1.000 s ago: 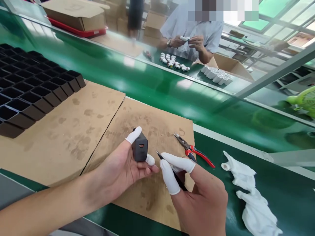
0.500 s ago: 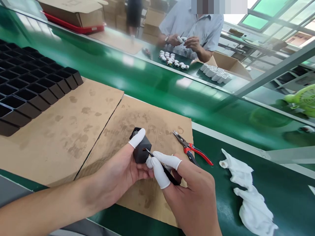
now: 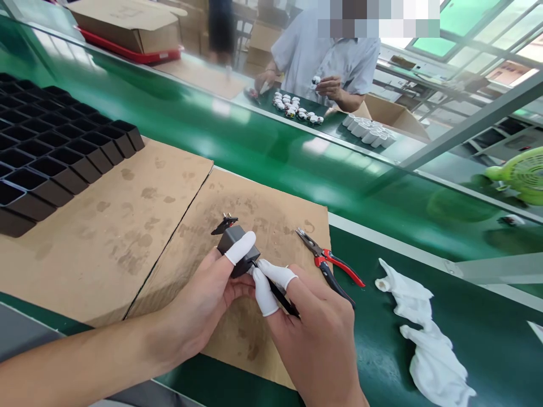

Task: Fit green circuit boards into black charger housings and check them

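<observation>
My left hand (image 3: 216,282), a white finger cot on its thumb, is closed around a small black plastic housing (image 3: 231,240). At the housing's far end sits a black plate with two metal pins (image 3: 224,223); whether it still touches the housing is unclear. My right hand (image 3: 309,316) pinches slim black tweezers (image 3: 282,297) between finger and thumb, both in white cots. Their tip meets the near end face of the housing and is partly hidden. Pliers with red and black handles (image 3: 326,260) lie just beyond my right hand.
Cardboard sheets (image 3: 169,192) cover the green bench. Rows of black square housings (image 3: 63,147) stand at left. Crumpled white gloves (image 3: 432,339) lie at right. Across a green belt (image 3: 254,152), a co-worker (image 3: 322,62) handles small white parts near more white pieces (image 3: 292,107).
The pinned plate has come out from the housing's far end. The housing has tilted, and the tweezers' tip has gone deeper into its near face. The co-worker's hands have moved apart.
</observation>
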The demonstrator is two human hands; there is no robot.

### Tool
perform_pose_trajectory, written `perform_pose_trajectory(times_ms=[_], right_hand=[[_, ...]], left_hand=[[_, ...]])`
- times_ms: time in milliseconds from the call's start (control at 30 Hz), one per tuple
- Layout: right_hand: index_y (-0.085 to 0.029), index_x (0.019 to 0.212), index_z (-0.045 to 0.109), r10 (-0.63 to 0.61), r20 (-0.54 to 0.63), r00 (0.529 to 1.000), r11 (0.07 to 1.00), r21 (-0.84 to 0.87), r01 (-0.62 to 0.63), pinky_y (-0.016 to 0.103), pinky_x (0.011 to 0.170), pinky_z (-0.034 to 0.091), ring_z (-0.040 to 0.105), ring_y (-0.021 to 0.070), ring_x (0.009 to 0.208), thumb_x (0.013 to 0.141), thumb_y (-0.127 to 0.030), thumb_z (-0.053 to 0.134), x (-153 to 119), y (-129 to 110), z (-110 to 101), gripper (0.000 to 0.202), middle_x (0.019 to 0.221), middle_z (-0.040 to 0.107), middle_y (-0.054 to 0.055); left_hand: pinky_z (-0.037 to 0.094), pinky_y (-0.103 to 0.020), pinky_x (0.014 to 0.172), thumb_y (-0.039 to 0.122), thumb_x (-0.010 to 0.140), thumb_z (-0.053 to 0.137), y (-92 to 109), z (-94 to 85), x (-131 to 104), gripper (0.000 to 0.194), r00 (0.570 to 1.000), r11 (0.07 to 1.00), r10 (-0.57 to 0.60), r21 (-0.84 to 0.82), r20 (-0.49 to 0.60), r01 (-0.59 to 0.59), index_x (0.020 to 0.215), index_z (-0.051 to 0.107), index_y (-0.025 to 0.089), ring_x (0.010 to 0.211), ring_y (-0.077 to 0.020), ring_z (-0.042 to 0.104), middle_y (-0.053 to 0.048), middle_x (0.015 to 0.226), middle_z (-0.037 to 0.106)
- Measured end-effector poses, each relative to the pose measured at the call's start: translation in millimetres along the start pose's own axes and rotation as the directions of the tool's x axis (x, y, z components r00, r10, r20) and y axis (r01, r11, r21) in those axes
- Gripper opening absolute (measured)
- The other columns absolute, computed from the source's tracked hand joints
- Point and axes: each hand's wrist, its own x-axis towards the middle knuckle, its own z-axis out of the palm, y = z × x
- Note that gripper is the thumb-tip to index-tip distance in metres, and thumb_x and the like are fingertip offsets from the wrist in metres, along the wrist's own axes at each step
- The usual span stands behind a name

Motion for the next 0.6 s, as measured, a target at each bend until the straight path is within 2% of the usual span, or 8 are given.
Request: perform_pose_trajectory(times_ms=[67, 167, 267, 367, 433, 600], right_hand=[[-0.023, 0.073, 0.060, -0.016, 0.000, 1.000, 1.000, -0.027, 0.016, 0.034, 0.055, 0.029, 0.039, 0.0155, 0.057, 0.107, -0.014, 0.061, -0.9, -0.8, 2.8, 0.035, 0.065, 0.051, -0.003], [-0.024, 0.078, 0.061, -0.005, 0.008, 1.000, 1.000, 0.017, 0.005, 0.033, 0.056, 0.031, 0.050, 0.0147, 0.057, 0.108, -0.011, 0.059, -3.2, -4.0, 9.8, 0.032, 0.069, 0.062, -0.001], [-0.023, 0.085, 0.064, 0.070, 0.033, 0.997, 0.993, 0.098, -0.073, 0.030, 0.057, 0.035, 0.062, 0.0150, 0.060, 0.110, -0.014, 0.059, -5.0, -10.3, 19.1, 0.027, 0.076, 0.072, 0.001], [-0.023, 0.086, 0.067, 0.174, 0.070, 0.982, 0.966, 0.184, -0.184, 0.029, 0.057, 0.037, 0.066, 0.0153, 0.063, 0.107, -0.016, 0.061, -3.1, -16.8, 25.1, 0.023, 0.079, 0.075, 0.001], [-0.022, 0.088, 0.070, 0.231, 0.092, 0.969, 0.932, 0.267, -0.247, 0.027, 0.057, 0.037, 0.062, 0.0138, 0.061, 0.104, -0.016, 0.062, -0.4, -18.6, 25.4, 0.019, 0.074, 0.072, -0.002], [-0.022, 0.081, 0.069, 0.307, 0.128, 0.943, 0.848, 0.414, -0.332, 0.025, 0.052, 0.031, 0.041, 0.0096, 0.051, 0.100, -0.019, 0.063, 4.8, -15.5, 20.1, 0.021, 0.058, 0.049, -0.009]], left_hand=[[0.062, -0.030, 0.082, 0.045, 0.058, 0.110, 0.4, 1.6, 0.3, 0.061, 0.998, 0.999, 0.045, -0.016, -0.050, -0.046, 0.089, 0.063, 0.022, 0.085, -0.0169, 0.067, 0.003, 0.086, 0.068], [0.060, -0.027, 0.081, 0.033, 0.064, 0.106, -0.5, 2.1, 1.3, 0.052, 0.986, 0.991, 0.128, -0.026, -0.109, -0.132, 0.090, 0.062, 0.022, 0.086, -0.0154, 0.065, 0.005, 0.085, 0.066], [0.057, -0.023, 0.076, 0.028, 0.064, 0.106, -3.5, -0.7, 3.5, 0.051, 0.974, 0.981, 0.176, -0.057, -0.143, -0.185, 0.090, 0.062, 0.022, 0.080, -0.0118, 0.063, 0.007, 0.084, 0.065], [0.055, -0.020, 0.071, 0.027, 0.063, 0.107, -5.6, -4.5, 7.3, 0.052, 0.970, 0.976, 0.184, -0.084, -0.161, -0.199, 0.090, 0.063, 0.022, 0.076, -0.0100, 0.063, 0.008, 0.081, 0.065], [0.056, -0.020, 0.070, 0.031, 0.063, 0.109, -5.2, -6.2, 10.6, 0.053, 0.961, 0.974, 0.198, -0.071, -0.193, -0.215, 0.090, 0.065, 0.022, 0.074, -0.0107, 0.064, 0.008, 0.081, 0.067], [0.055, -0.025, 0.065, 0.045, 0.063, 0.110, -0.2, -10.0, 19.0, 0.055, 0.944, 0.962, 0.255, -0.044, -0.209, -0.270, 0.082, 0.064, 0.021, 0.066, -0.0128, 0.064, 0.005, 0.074, 0.067]])
